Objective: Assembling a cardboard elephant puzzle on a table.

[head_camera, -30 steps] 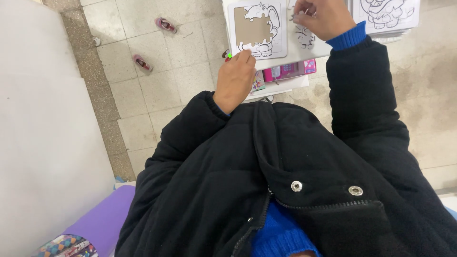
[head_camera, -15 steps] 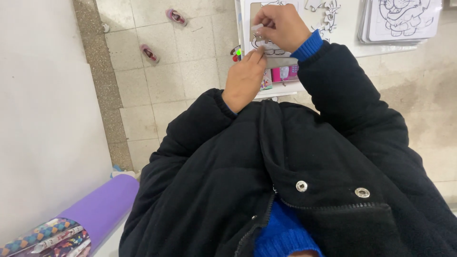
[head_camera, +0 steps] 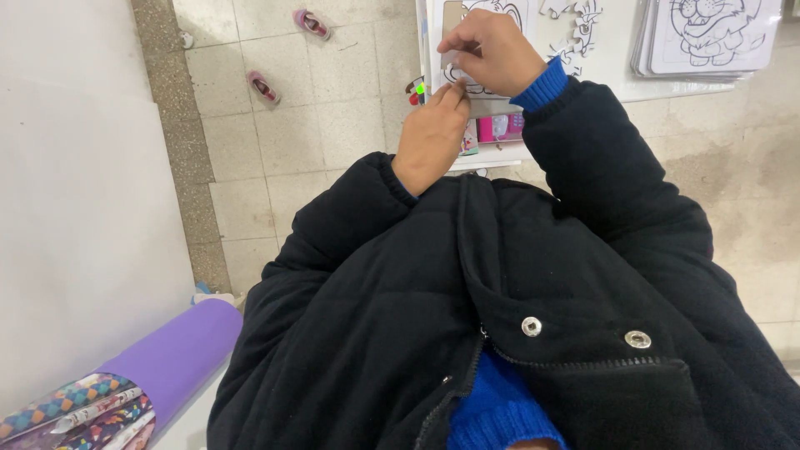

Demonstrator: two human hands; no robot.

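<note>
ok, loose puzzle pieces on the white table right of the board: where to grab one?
Probably pinch a loose puzzle piece across its outer edges, coming from above. They lie flat and thin on the white table, right of the right hand, so a side approach offers little to grip.

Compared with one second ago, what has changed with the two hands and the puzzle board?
The right hand moved left, from the loose pieces to the puzzle board, and now pinches a small white piece over it. The left hand stayed at the board's lower edge, fingertips close to that piece. The stack of colouring boards stayed in place.
</note>
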